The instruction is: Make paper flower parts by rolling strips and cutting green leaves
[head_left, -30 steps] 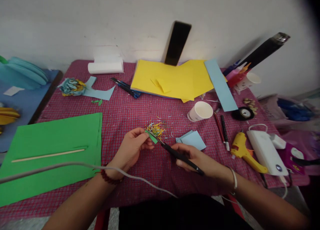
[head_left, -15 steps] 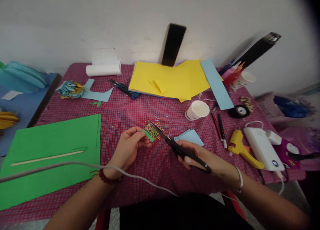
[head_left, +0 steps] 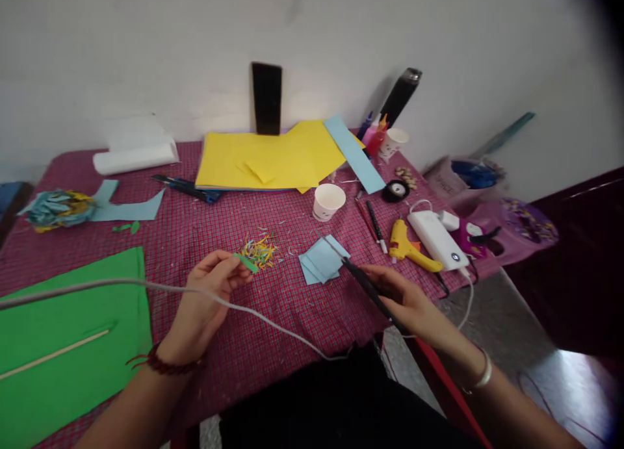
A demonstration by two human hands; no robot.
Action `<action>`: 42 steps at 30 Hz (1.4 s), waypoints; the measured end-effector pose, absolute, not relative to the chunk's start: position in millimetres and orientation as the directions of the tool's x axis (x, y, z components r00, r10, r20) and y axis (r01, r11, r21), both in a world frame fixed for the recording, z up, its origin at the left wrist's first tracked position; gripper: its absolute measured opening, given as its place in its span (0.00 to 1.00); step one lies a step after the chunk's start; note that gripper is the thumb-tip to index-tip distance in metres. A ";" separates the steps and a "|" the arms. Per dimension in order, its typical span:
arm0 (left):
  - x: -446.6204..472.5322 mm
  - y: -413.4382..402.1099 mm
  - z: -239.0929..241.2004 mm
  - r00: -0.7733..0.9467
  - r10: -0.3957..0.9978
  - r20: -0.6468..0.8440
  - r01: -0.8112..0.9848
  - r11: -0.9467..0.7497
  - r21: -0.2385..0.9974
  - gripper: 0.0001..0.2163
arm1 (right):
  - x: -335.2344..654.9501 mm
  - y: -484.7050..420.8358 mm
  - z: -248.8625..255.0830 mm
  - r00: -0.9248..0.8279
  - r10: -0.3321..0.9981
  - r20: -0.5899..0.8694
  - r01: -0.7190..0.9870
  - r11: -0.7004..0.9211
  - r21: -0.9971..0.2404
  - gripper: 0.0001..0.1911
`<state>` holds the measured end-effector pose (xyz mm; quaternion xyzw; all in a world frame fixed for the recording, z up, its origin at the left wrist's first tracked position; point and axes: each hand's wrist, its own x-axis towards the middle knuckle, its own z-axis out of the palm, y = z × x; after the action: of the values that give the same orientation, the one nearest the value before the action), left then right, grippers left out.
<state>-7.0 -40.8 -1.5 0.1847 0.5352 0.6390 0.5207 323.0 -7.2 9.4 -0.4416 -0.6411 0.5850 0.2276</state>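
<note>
Two hands are above the table (head_left: 180,234), close to its near edge. The fingers of the left hand (head_left: 212,280) are narrow, pinching one end of a green strip (head_left: 247,263). This strip is at the near left side of a small heap of clippings (head_left: 260,251); whether they touch, I cannot tell. The right hand (head_left: 407,303) has its fingers closed around the handles of the scissors (head_left: 363,280), and the blades reach over the blue papers (head_left: 316,264). Beyond these papers stands a cup (head_left: 327,202), and the glue gun (head_left: 407,249) lies toward the right edge. At the far edge are yellow sheets (head_left: 292,160). The green sheets (head_left: 73,312) lie toward the left edge, with a stick (head_left: 58,353) on top.
</note>
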 end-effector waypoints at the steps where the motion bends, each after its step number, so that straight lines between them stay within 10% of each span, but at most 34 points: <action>1: -6.8 -41.3 -3.2 -0.377 0.871 -0.315 -0.472 0.113 0.874 0.07 | 331.6 -10.4 6.6 -0.453 0.868 -0.204 0.345 -0.041 -0.938 0.23; 8: -3.3 -39.6 -7.3 -0.440 0.839 -0.321 -0.450 0.104 0.887 0.07 | 344.2 5.5 -6.8 -0.266 0.963 0.039 0.783 0.240 -0.573 0.23; 15: 1.4 -42.7 -5.0 -0.506 0.839 -0.200 -0.250 0.080 0.965 0.07 | 329.1 26.9 -21.2 -0.383 0.911 0.154 0.862 0.413 -0.294 0.20; 21: 2.5 -47.5 -10.9 -0.454 0.888 -0.071 -0.036 0.061 0.997 0.07 | 277.5 16.7 13.1 -0.495 0.852 0.170 0.577 0.469 -0.669 0.11; 28: 6.0 -49.2 -13.6 -0.438 0.899 -0.009 0.043 0.030 0.999 0.08 | 166.2 29.6 14.7 -0.777 0.617 -0.122 0.207 0.069 -0.976 0.09; 31: 3.9 -50.8 -12.0 -0.436 0.900 0.009 0.073 0.026 0.997 0.07 | 157.4 36.2 10.4 -0.775 0.596 -0.210 0.280 0.025 -0.960 0.08; 37: -2.1 -52.0 -8.6 -0.193 0.955 0.224 0.489 -0.104 0.866 0.16 | 167.5 41.2 13.9 -0.869 0.493 0.047 0.385 0.730 -0.564 0.08; 42: 0.6 -51.1 -12.3 -0.038 0.933 0.357 0.668 -0.242 0.704 0.05 | 167.7 30.0 16.2 -0.904 0.428 0.018 0.384 0.829 -0.407 0.08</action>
<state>0.6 -51.1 -12.3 0.6740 0.5937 0.4083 0.1626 167.7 30.0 16.2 -0.2127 -0.9547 0.2010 0.0543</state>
